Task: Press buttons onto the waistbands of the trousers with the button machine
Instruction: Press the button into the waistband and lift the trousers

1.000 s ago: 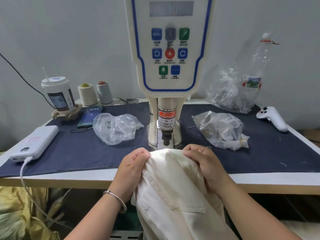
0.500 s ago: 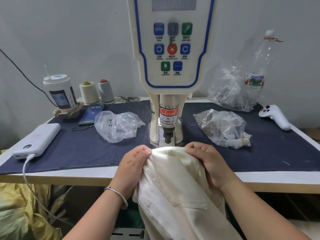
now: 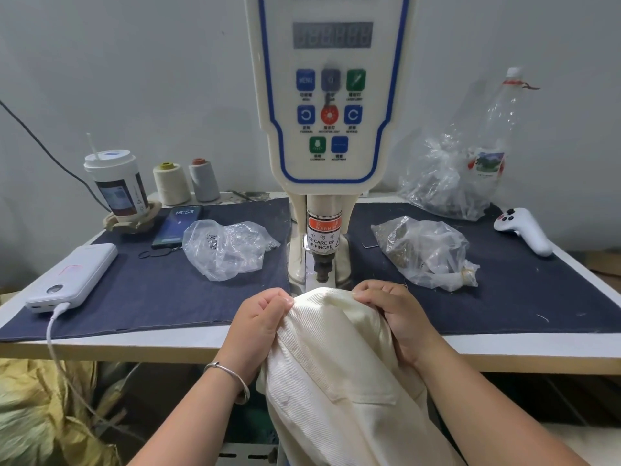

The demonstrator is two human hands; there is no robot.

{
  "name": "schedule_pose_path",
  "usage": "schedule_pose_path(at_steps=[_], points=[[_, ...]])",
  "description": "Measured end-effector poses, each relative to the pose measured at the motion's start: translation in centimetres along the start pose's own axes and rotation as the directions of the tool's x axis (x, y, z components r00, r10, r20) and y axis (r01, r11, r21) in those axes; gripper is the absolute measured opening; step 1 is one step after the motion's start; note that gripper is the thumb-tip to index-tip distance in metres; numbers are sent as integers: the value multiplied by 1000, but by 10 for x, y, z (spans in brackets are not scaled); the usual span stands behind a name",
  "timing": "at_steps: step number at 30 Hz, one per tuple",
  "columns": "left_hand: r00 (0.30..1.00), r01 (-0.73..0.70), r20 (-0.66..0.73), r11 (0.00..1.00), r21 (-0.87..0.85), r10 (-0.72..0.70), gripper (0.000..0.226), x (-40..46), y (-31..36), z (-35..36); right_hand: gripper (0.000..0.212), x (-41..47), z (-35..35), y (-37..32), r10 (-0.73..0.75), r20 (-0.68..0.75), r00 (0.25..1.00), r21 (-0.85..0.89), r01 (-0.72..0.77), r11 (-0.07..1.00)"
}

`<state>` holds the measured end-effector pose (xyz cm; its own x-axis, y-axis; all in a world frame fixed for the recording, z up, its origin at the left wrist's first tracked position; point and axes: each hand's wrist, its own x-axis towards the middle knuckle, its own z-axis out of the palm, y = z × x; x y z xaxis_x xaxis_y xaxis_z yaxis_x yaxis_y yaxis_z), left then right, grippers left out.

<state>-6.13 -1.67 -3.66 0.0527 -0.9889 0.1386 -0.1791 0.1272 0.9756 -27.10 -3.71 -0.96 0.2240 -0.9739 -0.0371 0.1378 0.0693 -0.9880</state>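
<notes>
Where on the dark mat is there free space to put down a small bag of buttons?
Two bare patches of the mat show: one at the front left, between the power bank and the left plastic bag; one at the front right, below the right plastic bag and the white controller. The back edge is crowded: cup, thread cones, phone.

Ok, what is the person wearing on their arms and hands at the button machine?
Both forearms are bare, with no sleeves in view. The left hand has a thin silver bangle on its wrist. The right hand wears nothing visible. No gloves or rings show.
</notes>
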Motion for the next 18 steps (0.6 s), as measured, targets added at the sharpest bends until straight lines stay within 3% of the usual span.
schedule_pose_path(at_steps=[18], points=[[1000,-13,0,1000,-16,13,26,-1,0,1,20,1,-2,1,-14,-8,1000,-34,13,999]])
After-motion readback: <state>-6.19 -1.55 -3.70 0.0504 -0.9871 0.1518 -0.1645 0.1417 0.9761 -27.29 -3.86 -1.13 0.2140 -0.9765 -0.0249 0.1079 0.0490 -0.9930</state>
